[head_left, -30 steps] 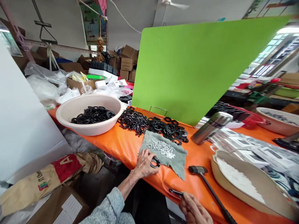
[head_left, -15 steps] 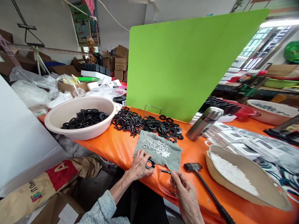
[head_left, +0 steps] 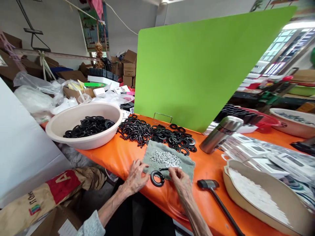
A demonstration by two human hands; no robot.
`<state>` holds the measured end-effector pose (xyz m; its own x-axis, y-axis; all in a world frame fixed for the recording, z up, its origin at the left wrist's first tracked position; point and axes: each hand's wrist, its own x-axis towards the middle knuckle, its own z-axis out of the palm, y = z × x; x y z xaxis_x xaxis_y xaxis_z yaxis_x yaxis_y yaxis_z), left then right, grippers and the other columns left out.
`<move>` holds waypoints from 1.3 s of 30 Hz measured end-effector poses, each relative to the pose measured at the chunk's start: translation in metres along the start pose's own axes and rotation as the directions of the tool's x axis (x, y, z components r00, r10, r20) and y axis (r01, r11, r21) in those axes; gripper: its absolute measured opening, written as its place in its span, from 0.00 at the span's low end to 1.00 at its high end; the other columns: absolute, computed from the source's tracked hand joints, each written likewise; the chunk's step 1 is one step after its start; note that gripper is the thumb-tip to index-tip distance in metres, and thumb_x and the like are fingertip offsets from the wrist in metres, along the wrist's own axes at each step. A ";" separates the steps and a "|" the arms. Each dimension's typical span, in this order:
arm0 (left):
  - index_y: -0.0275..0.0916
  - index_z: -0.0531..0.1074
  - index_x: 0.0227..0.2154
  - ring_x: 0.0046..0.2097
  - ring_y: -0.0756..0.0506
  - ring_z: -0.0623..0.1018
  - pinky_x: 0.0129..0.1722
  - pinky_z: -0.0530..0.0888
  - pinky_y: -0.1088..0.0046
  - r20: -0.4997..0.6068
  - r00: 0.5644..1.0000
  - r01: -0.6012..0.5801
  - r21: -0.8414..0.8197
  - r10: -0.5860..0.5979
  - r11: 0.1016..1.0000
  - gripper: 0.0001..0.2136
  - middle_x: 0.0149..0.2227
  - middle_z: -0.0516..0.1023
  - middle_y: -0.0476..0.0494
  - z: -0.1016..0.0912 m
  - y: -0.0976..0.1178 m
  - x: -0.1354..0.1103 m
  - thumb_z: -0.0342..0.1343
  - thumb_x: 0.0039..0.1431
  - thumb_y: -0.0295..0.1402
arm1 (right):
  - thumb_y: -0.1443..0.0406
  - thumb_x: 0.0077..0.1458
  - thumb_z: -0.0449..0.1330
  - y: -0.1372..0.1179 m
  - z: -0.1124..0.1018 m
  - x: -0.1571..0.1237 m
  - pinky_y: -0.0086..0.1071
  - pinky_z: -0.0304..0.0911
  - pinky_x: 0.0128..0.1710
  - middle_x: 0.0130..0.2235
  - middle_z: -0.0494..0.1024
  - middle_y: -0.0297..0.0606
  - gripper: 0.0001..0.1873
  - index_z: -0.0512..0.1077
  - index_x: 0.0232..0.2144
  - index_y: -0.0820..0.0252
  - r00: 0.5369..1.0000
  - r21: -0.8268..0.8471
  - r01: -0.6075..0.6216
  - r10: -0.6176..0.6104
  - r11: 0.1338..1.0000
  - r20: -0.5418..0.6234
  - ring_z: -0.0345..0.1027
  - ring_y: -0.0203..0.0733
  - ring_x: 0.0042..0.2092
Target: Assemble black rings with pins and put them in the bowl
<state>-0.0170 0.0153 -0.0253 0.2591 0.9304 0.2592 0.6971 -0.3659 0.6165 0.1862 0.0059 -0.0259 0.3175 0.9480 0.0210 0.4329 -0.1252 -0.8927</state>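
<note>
One black pin [head_left: 164,169] points left from right hand [head_left: 179,181].

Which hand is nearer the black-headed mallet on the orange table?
The right hand, pinching a small black pin, is nearer, just left of the mallet in view. The left hand is farther, beyond the black ring.

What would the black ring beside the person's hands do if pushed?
The thick, glossy black ring lying flat on the orange table cover would probably slide rather than roll. Its sheen hints at a slippery surface. Stood on edge, it would likely roll.
</note>
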 end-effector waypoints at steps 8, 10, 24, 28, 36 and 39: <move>0.38 0.71 0.37 0.43 0.40 0.68 0.46 0.68 0.60 -0.161 0.986 0.082 0.199 -0.050 0.977 0.06 0.38 0.70 0.41 0.003 -0.039 0.009 0.51 0.60 0.30 | 0.55 0.60 0.56 0.012 0.007 0.018 0.34 0.65 0.35 0.26 0.71 0.29 0.16 0.70 0.28 0.61 0.983 -0.372 0.160 -0.181 0.914 -0.023 0.66 0.34 0.28; 0.38 0.71 0.37 0.42 0.40 0.68 0.45 0.68 0.61 -0.173 0.984 0.078 0.224 -0.039 0.971 0.05 0.38 0.70 0.41 0.006 -0.039 0.009 0.51 0.60 0.30 | 0.54 0.61 0.54 0.017 -0.003 0.013 0.35 0.65 0.35 0.28 0.72 0.30 0.16 0.71 0.33 0.61 0.969 -0.411 0.184 -0.235 0.893 -0.075 0.67 0.35 0.29; 0.39 0.70 0.36 0.42 0.41 0.69 0.44 0.69 0.64 -0.208 0.978 0.074 0.309 -0.009 0.948 0.04 0.37 0.70 0.42 0.006 -0.037 0.006 0.51 0.60 0.30 | 0.53 0.65 0.40 0.074 -0.037 -0.041 0.40 0.65 0.38 0.32 0.70 0.46 0.25 0.70 0.35 0.63 0.760 -0.631 0.411 -0.629 0.658 -0.160 0.65 0.48 0.37; 0.39 0.70 0.35 0.41 0.41 0.69 0.44 0.69 0.64 -0.222 0.975 0.076 0.315 -0.004 0.946 0.04 0.37 0.70 0.42 0.006 -0.035 0.006 0.51 0.61 0.30 | 0.53 0.65 0.40 0.076 -0.037 -0.039 0.40 0.65 0.39 0.34 0.70 0.46 0.24 0.69 0.36 0.63 0.723 -0.680 0.424 -0.676 0.599 -0.145 0.65 0.48 0.38; 0.39 0.70 0.34 0.42 0.42 0.70 0.44 0.69 0.64 -0.236 0.971 0.108 0.327 -0.030 0.939 0.03 0.37 0.70 0.43 0.010 -0.033 0.006 0.52 0.60 0.30 | 0.54 0.64 0.40 0.094 -0.041 -0.033 0.41 0.66 0.39 0.34 0.70 0.47 0.23 0.68 0.37 0.62 0.679 -0.723 0.452 -0.727 0.523 -0.101 0.66 0.49 0.37; 0.40 0.70 0.33 0.42 0.42 0.69 0.44 0.69 0.65 -0.244 0.969 0.124 0.331 -0.042 0.935 0.03 0.37 0.71 0.43 0.012 -0.033 0.006 0.52 0.59 0.30 | 0.55 0.63 0.41 0.104 -0.038 -0.027 0.42 0.66 0.39 0.33 0.71 0.47 0.21 0.68 0.36 0.62 0.673 -0.727 0.443 -0.731 0.524 -0.116 0.66 0.50 0.36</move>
<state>-0.0308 0.0331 -0.0529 0.0589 0.9118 0.4063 0.9057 -0.2200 0.3624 0.2550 -0.0444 -0.1022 -0.0049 0.6951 0.7189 0.9812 0.1420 -0.1306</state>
